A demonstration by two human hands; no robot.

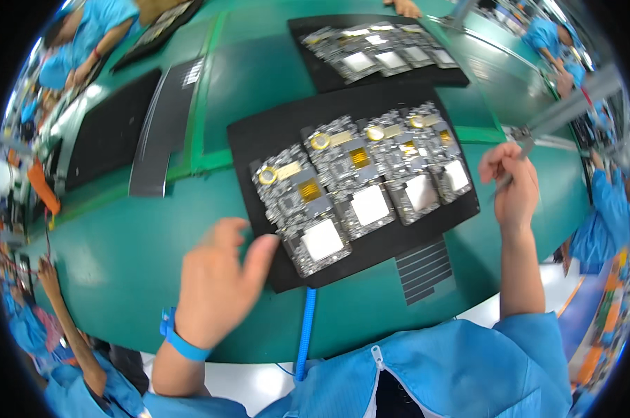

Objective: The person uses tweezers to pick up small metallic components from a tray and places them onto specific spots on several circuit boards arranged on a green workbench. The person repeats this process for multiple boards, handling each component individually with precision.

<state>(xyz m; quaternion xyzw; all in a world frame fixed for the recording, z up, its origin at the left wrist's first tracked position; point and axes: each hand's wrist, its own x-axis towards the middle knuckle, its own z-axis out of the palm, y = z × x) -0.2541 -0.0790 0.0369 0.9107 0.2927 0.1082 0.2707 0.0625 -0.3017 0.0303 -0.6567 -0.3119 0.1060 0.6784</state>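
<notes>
Several populated circuit boards (362,167) lie side by side on a black foam pad (385,249) before me. Each carries a white square pad, an amber patch and a round part ringed in yellow. My left hand (217,282), with a blue wrist strap (187,343), hovers at the pad's near left corner; its thumb and fingers are apart and it holds nothing. Off the pad's right side, my right hand (513,182) is raised with fingers curled around a slim grey metal tool that looks like tweezers (527,145). Part of that tool is hidden by the fingers.
A second black pad with boards (378,52) lies beyond mine. A dark strip sheet (425,272) sits at the near right, a long dark sheet (163,129) and black panel (113,129) at left. A blue coiled cord (306,334) crosses the front edge. Other people work around.
</notes>
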